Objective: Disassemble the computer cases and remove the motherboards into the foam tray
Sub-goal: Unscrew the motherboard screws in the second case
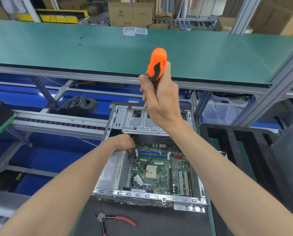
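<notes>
Right hand (161, 101): raised above the computer case (151, 195), fingers clenched around the orange screwdriver (156, 64), tip pointing down.
Left hand (123, 143): reaching inside the case beside the power supply (111, 172), fingers curled at the cables there; cannot tell if gripping them.
Motherboard (161, 169): lying flat in the open case on the bench, a black cable across it.
Handling: probably light and stiff, but fragile; best held by the bare edges, never by the chips or slots.
Foam tray (241, 142): black, just right of the case.
Pliers (115, 220): lying in front of the case.
</notes>
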Motion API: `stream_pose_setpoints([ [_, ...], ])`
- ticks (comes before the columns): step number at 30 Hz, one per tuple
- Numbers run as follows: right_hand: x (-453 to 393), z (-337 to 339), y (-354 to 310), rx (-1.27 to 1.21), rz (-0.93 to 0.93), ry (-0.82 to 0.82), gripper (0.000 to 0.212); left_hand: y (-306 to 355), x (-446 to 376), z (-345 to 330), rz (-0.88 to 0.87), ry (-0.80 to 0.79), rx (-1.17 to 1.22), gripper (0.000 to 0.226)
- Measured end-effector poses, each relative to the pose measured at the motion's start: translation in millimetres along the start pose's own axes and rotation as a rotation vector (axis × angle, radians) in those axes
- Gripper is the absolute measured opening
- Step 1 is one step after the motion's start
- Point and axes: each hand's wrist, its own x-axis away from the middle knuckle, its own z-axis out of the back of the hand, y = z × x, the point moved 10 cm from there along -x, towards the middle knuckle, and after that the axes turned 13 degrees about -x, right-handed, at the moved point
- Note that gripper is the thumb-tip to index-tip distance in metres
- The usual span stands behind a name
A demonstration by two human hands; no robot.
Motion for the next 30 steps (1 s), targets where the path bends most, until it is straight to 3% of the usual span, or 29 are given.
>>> stream_pose_setpoints([
  [6, 13, 0, 5, -0.024, -0.066, -0.023, 0.025, 7, 4, -5, -0.069, -0.07, 0.011, 0.03],
  [12, 6, 8, -13, -0.057, 0.02, 0.029, 0.022, 12, 8, -2, -0.122, -0.046, -0.032, 0.028],
  [20, 56, -12, 54, 0.0, -0.221, -0.106, 0.023, 16, 17, 8, -0.175, 0.037, -0.023, 0.025],
  [26, 80, -14, 84, 0.033, -0.308, -0.117, 0.023, 11, 19, 16, -0.156, 0.165, -0.006, 0.024],
  [30, 88, -13, 89, 0.035, -0.338, -0.099, 0.026, 10, 17, 14, -0.156, 0.162, 0.031, 0.026],
])
